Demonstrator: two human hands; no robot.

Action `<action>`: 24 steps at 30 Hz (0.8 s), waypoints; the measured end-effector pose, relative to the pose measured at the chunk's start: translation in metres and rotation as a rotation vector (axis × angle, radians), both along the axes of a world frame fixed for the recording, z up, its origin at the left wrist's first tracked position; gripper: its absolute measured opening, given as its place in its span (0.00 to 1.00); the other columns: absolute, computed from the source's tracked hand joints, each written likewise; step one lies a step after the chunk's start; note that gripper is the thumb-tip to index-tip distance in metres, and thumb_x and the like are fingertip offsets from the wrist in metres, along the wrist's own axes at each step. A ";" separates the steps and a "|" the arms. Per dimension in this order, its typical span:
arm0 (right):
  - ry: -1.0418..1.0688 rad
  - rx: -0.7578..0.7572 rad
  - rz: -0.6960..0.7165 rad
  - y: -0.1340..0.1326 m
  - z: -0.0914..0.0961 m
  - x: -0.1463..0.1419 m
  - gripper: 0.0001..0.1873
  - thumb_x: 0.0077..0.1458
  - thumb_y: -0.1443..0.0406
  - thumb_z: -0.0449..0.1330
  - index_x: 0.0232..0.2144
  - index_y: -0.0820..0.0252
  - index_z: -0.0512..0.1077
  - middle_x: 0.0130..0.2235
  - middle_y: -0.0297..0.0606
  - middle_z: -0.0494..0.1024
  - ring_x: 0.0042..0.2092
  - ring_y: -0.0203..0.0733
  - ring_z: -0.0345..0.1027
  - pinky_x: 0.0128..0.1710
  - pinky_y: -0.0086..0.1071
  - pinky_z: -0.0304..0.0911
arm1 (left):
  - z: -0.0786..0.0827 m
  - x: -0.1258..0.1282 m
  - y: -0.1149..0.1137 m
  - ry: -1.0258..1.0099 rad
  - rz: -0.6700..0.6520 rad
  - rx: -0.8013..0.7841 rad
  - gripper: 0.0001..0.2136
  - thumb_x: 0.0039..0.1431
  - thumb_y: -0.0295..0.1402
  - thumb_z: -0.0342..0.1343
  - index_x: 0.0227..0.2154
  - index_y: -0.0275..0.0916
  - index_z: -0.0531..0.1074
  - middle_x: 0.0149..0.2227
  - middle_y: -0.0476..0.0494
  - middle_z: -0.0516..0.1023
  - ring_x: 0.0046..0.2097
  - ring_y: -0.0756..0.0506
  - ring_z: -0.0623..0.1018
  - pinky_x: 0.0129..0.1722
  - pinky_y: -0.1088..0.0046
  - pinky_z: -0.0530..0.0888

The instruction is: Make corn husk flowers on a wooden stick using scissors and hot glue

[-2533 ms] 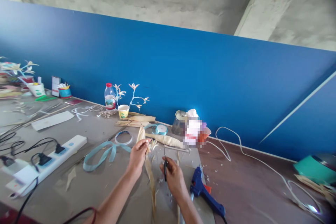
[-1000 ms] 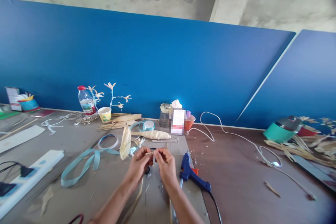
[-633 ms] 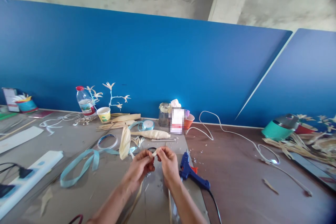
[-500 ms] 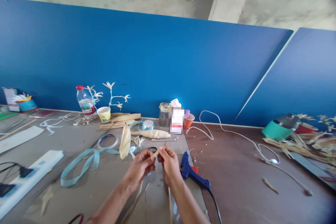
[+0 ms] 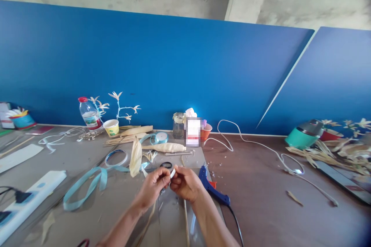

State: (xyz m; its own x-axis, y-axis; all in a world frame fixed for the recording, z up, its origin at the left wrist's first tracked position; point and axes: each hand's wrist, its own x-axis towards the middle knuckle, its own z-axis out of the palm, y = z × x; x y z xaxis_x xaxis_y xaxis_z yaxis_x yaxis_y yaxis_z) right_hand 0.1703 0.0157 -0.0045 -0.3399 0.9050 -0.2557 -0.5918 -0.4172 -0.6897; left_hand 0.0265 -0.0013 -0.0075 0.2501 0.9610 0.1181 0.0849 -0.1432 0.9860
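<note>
A small pale strip of corn husk (image 5: 172, 173) is pinched between my two hands above the middle of the table. My left hand (image 5: 155, 183) is closed on its lower end, thumb against the fingers. My right hand (image 5: 187, 183) has its fingers curled round the upper end. Just beyond them lies a black ring-shaped thing (image 5: 166, 164), partly hidden by the left hand. A dry husk (image 5: 135, 157) and a small husk flower (image 5: 150, 156) are to the left of it. To the right of my right hand rests a blue hot glue gun (image 5: 213, 188).
Light-blue ribbon (image 5: 84, 195) curls at the left, near a white power strip (image 5: 31, 204). Along the back stand a plastic bottle (image 5: 90, 115), a paper cup (image 5: 111, 127) and a glass jar (image 5: 179, 126). A white cable (image 5: 261, 146) crosses the right side.
The strip has turned a little and shows a whiter face. My right hand has rolled inward with its fingers more curled. The view has shifted slightly.
</note>
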 end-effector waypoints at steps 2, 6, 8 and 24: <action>0.098 -0.123 0.083 -0.001 0.001 0.000 0.12 0.43 0.67 0.62 0.17 0.62 0.62 0.15 0.26 0.63 0.16 0.25 0.48 0.17 0.22 0.46 | 0.001 -0.002 -0.001 0.028 -0.028 0.045 0.08 0.53 0.37 0.53 0.24 0.38 0.67 0.22 0.50 0.65 0.25 0.51 0.64 0.25 0.76 0.61; 0.102 -0.130 0.041 -0.002 0.001 0.000 0.11 0.42 0.66 0.64 0.19 0.63 0.64 0.16 0.27 0.65 0.17 0.25 0.51 0.18 0.22 0.46 | 0.001 -0.005 0.000 0.067 -0.008 0.062 0.10 0.55 0.38 0.52 0.24 0.38 0.67 0.21 0.51 0.64 0.25 0.51 0.63 0.25 0.77 0.61; 0.067 -0.083 0.007 -0.002 0.001 0.001 0.12 0.41 0.63 0.66 0.20 0.63 0.66 0.17 0.28 0.67 0.17 0.26 0.54 0.18 0.22 0.49 | -0.001 -0.004 0.002 0.063 0.025 0.033 0.10 0.54 0.39 0.52 0.25 0.37 0.67 0.21 0.52 0.63 0.24 0.52 0.62 0.24 0.77 0.60; -0.128 0.127 -0.114 -0.002 0.001 -0.002 0.13 0.35 0.62 0.67 0.16 0.63 0.67 0.16 0.27 0.66 0.17 0.26 0.52 0.20 0.24 0.47 | -0.002 0.002 0.006 0.000 0.080 -0.066 0.13 0.49 0.43 0.54 0.22 0.36 0.66 0.17 0.54 0.64 0.21 0.53 0.64 0.21 0.78 0.60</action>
